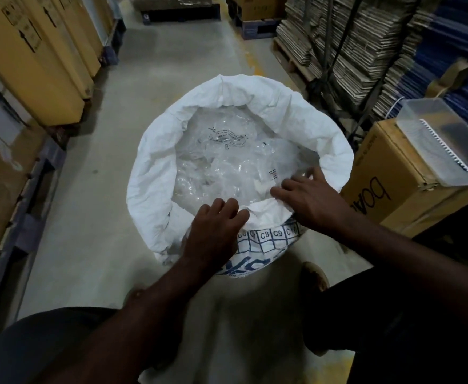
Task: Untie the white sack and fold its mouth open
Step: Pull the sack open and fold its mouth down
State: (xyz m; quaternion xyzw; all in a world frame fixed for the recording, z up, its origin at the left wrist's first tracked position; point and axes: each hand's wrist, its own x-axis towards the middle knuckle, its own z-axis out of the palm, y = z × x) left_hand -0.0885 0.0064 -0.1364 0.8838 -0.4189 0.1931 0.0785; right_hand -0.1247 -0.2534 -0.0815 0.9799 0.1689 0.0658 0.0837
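Note:
The white sack [155,187] stands on the floor in front of me with its mouth wide open and its rim rolled outward all around. Clear plastic bags [227,164] fill the inside. Blue grid print with codes like C8 and C9 shows on the sack's near wall [266,239]. My left hand [216,228] rests on the near rim with fingers curled over the folded edge. My right hand [310,198] lies on the rim just to the right, fingers spread and pressing on the fold. No tie or string is visible.
Tall yellow cartons [41,51] line the left side on pallets. A brown cardboard box [388,184] with a clear plastic tub [443,139] on top stands close to the sack's right. Stacked flat cardboard [346,42] fills the right rear. The concrete aisle [177,59] runs ahead.

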